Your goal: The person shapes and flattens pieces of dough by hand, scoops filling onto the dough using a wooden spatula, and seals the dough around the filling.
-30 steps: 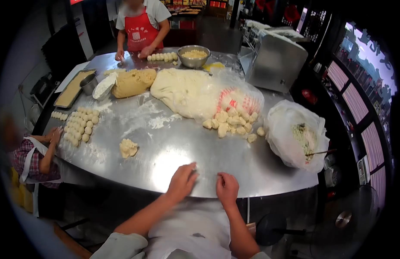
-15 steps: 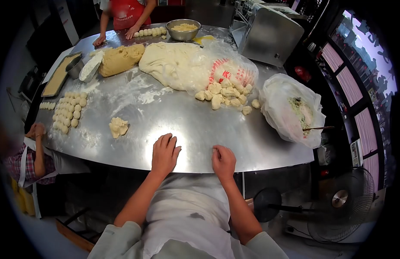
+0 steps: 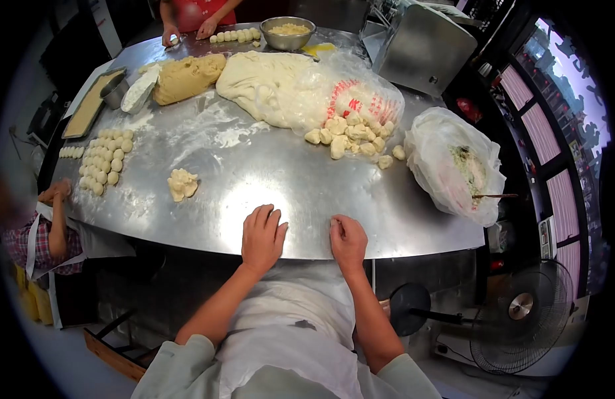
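My left hand (image 3: 263, 234) lies palm down near the front edge of the steel table (image 3: 287, 189), fingers stretched out and thumb apart. To its right my right hand (image 3: 348, 241) rests on the table with its fingers curled in; nothing shows in it. The nearest dough is a torn yellowish lump (image 3: 182, 185), left of my left hand. Beyond my right hand lies a pile of small dough pieces (image 3: 350, 137), beside a big slab of pale dough (image 3: 261, 86) partly under a clear plastic bag (image 3: 370, 96) with red print.
A plastic-lined container of chopped filling (image 3: 468, 169) with a stick stands right. Dough balls (image 3: 106, 159), tan dough (image 3: 188, 78), a white scoop of flour (image 3: 140, 90) and a tray (image 3: 95, 103) lie left. A metal bowl (image 3: 287, 41) and a machine (image 3: 417, 50) stand behind. Two co-workers flank the table.
My view has shifted slightly, and both hands sit a little further right in it. The far co-worker's left-side hand now has a small pale piece. My hands keep nearly the same pose.
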`<state>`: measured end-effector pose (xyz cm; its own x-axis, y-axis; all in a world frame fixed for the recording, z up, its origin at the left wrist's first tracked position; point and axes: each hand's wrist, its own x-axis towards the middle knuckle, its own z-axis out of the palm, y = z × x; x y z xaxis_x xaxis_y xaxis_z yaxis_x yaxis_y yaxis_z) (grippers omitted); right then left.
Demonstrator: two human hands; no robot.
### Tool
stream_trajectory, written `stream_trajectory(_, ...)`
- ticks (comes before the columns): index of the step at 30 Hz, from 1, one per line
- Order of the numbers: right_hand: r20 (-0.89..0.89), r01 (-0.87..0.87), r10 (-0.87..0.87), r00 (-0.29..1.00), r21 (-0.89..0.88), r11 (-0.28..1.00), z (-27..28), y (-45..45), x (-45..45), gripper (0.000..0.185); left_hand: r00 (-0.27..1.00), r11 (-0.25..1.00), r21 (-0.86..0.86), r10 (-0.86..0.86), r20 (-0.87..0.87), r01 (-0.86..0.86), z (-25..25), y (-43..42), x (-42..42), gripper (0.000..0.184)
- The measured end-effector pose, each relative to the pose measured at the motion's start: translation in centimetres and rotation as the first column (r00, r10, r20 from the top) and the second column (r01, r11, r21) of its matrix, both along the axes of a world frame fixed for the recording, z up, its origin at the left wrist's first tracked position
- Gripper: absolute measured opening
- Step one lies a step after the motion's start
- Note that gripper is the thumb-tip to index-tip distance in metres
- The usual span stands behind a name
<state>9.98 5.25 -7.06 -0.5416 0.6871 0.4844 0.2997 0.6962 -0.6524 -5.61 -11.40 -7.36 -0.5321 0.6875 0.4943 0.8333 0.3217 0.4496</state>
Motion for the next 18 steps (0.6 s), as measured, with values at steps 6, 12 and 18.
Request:
stream_trajectory(6,-0.115,-0.028,-0.031,0.993,-0.479,0.877,0.7,2.8,-1.6,0.016,0.999,1.000,-0.003,-0.018,0.034,0.018,0.3,0.4,0.3,0.027)
stream_trajectory(12,-0.215,0.014,-0.119,0.969,-0.435,0.900,3.2,14.5,-8.5,0.029,0.999,0.999,-0.044,-0.010,0.040,0.012,0.5,0.6,0.0,0.027)
stream_trajectory(18,0.027,0.167,-0.166,0.986,-0.074,0.983,0.3,24.3,-14.0,0.037,0.998,0.999,-0.054,0.003,0.061,0.001,0.4,0.8,-0.3,0.027)
